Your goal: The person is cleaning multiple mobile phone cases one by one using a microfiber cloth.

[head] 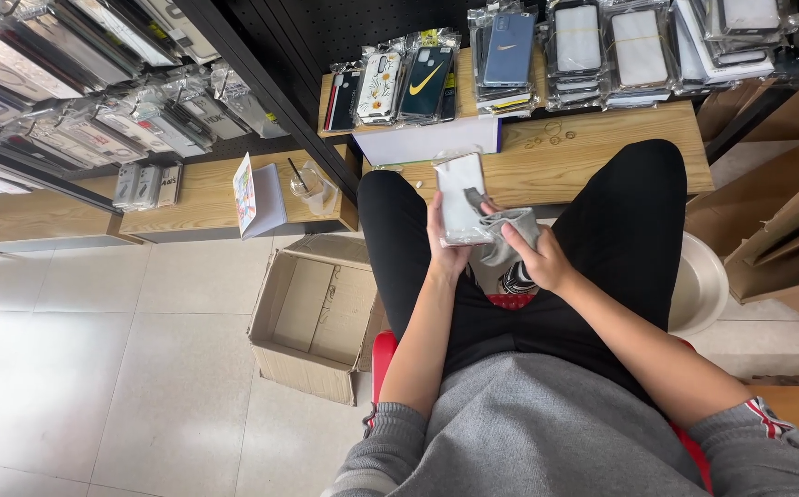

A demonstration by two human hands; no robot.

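1. Grey cloth (517,226), soft and limp, is bunched in the right hand (539,260), pressed on the phone case (463,198).
2. Left hand (444,241) grips the case's long edges above the lap.
3. Case looks light, stiff, probably slippery; edge grip seems safest.

Phone case (460,195) and grey cloth (516,230) in hands

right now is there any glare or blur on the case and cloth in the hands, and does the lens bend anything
Head view: the white phone case in the left hand looks bright and washed out; the grey cloth in the right hand is fairly sharp; the wooden bench and shelf edges bow outward from wide-angle distortion.
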